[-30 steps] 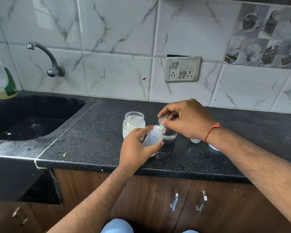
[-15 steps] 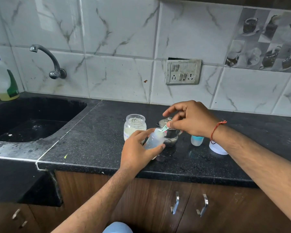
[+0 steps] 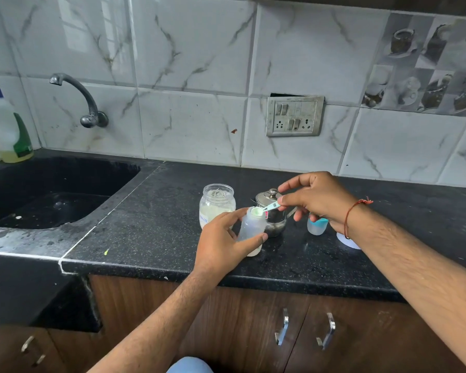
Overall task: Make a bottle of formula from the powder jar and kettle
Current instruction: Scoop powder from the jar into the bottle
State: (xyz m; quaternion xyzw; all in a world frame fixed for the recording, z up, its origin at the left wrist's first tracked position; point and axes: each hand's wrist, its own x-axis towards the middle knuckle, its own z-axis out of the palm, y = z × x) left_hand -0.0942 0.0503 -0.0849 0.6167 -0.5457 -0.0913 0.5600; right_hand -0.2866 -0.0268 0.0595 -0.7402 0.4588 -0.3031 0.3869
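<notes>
On worktop point(image 3: 151, 238), near front edge: bottle point(image 3: 251, 227) gripped upright in left hand point(image 3: 223, 243), fingers curled round it. Scoop point(image 3: 264, 208) pinched by handle in right hand point(image 3: 318, 203), bowl over bottle mouth. Best to tip slowly, keep centred, avoid spilling powder. Jar point(image 3: 217, 204), kettle point(image 3: 273, 214) just behind.

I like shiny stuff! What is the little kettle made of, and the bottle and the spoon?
The kettle looks like polished steel: it mirrors its surroundings. The baby bottle in the left hand seems cloudy, see-through plastic, matte rather than glossy. The scoop pinched by the right hand looks like pale green plastic, thin and smooth.
</notes>
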